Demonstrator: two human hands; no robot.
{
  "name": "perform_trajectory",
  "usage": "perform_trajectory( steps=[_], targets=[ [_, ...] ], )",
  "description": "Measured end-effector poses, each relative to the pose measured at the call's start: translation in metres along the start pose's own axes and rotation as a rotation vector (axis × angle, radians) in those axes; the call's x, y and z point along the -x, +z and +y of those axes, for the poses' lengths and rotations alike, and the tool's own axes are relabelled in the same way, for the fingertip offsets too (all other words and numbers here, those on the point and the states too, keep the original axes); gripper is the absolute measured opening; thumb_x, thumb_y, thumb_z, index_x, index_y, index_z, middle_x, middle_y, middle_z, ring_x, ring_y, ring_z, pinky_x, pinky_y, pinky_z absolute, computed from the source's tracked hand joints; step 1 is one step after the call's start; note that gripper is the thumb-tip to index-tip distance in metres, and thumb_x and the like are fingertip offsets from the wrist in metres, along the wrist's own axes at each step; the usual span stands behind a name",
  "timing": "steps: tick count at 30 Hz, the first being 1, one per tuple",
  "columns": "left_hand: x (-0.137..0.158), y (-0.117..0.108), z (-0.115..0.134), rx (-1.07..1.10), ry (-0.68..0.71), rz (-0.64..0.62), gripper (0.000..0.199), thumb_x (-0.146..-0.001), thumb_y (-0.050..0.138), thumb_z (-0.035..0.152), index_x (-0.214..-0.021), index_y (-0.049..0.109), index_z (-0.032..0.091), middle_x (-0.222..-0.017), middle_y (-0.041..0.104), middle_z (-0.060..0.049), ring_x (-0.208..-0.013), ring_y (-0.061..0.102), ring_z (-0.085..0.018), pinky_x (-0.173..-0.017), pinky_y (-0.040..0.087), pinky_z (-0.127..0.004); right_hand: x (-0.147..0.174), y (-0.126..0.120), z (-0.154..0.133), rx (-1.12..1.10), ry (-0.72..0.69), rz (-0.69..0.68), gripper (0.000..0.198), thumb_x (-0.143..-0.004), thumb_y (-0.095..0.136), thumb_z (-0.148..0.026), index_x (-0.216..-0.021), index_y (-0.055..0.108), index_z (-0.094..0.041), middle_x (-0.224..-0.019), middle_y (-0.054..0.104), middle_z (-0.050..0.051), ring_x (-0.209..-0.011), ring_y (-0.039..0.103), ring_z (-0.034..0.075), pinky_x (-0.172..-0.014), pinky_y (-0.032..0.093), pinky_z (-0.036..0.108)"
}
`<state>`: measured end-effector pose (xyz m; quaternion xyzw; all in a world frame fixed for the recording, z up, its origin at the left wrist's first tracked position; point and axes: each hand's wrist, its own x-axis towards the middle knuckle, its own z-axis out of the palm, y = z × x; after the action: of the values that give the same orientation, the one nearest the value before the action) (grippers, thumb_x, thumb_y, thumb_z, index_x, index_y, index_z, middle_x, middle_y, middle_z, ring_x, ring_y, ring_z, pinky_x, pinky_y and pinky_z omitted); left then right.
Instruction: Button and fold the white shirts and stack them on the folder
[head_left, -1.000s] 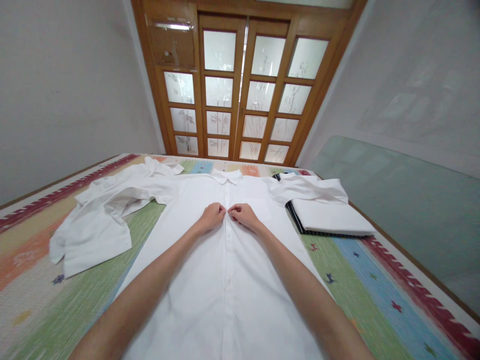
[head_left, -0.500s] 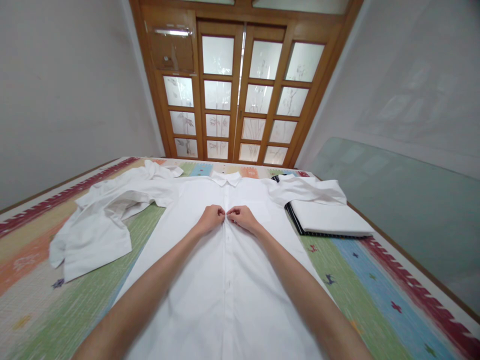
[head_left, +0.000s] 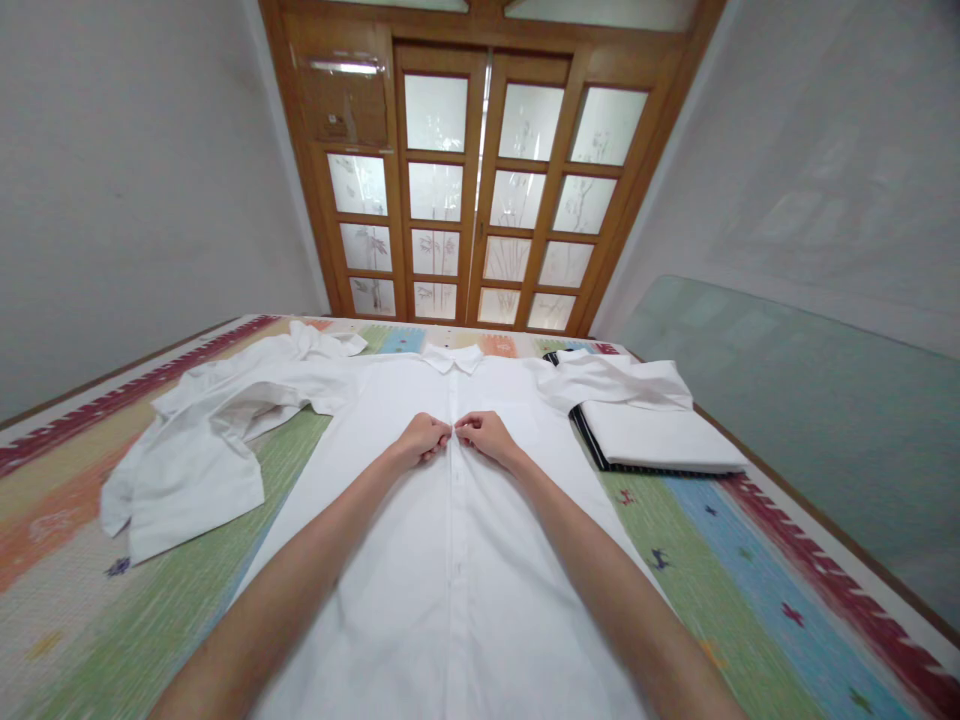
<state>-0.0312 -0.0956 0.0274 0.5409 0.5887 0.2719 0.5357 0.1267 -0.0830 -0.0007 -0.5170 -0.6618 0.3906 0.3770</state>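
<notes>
A white long-sleeved shirt [head_left: 390, 560] lies face up, spread flat, its collar [head_left: 453, 358] at the far end. My left hand [head_left: 424, 438] is closed, pinching the left side of the button placket at chest height. Just across from it, my right hand [head_left: 484, 434] pinches the placket's other edge, fingertips almost meeting those of the left. Whatever button sits between the fingers is too small to make out. One crumpled sleeve [head_left: 195, 470] is spread out on the left; the other sleeve [head_left: 622, 380] is bunched on the right.
A striped, patterned cloth [head_left: 735, 590] covers the surface under the shirt. Folded white and black garments [head_left: 660, 440] are stacked at the right, partly beneath the sleeve. Behind stand wooden doors with glass panes [head_left: 480, 190]. A pale green headboard-like panel [head_left: 795, 400] borders the right side.
My left hand has turned slightly and its fingers have shifted at the placket. The right hand stays almost in place. The shirt lies as before.
</notes>
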Motion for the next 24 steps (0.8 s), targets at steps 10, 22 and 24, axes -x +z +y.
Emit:
perform_trajectory(
  steps=[10, 22, 24],
  targets=[
    [-0.0051, -0.0018, 0.0020, 0.130, -0.046, -0.011, 0.035, -0.077, 0.058, 0.015, -0.046, 0.043, 0.016, -0.035, 0.035, 0.007, -0.032, 0.026, -0.002, -0.034, 0.019, -0.016, -0.0013, 0.0002, 0.0034, -0.081, -0.022, -0.027, 0.018, -0.069, 0.064, -0.028, -0.078, 0.071, -0.014, -0.051, 0.059, -0.004, -0.047, 0.046, 0.008, -0.050, 0.036, 0.020],
    [-0.0098, -0.0002, -0.0040, 0.111, -0.022, 0.022, 0.027, -0.079, 0.060, 0.020, -0.053, 0.053, 0.015, -0.035, 0.041, 0.006, -0.029, 0.032, -0.004, -0.034, 0.021, -0.017, -0.0010, 0.0005, 0.0012, -0.126, 0.021, -0.071, 0.010, -0.068, 0.065, -0.019, -0.076, 0.064, -0.014, -0.051, 0.060, -0.005, -0.044, 0.047, 0.007, -0.048, 0.036, 0.019],
    [-0.0096, 0.0009, -0.0057, 0.075, 0.015, 0.051, 0.020, -0.078, 0.059, 0.018, -0.058, 0.056, 0.014, -0.037, 0.044, 0.006, -0.029, 0.036, -0.005, -0.035, 0.024, -0.018, -0.0002, 0.0004, -0.0012, -0.135, 0.036, -0.076, 0.008, -0.069, 0.064, -0.018, -0.076, 0.064, -0.014, -0.050, 0.060, -0.005, -0.042, 0.045, 0.007, -0.046, 0.034, 0.018]
  ],
)
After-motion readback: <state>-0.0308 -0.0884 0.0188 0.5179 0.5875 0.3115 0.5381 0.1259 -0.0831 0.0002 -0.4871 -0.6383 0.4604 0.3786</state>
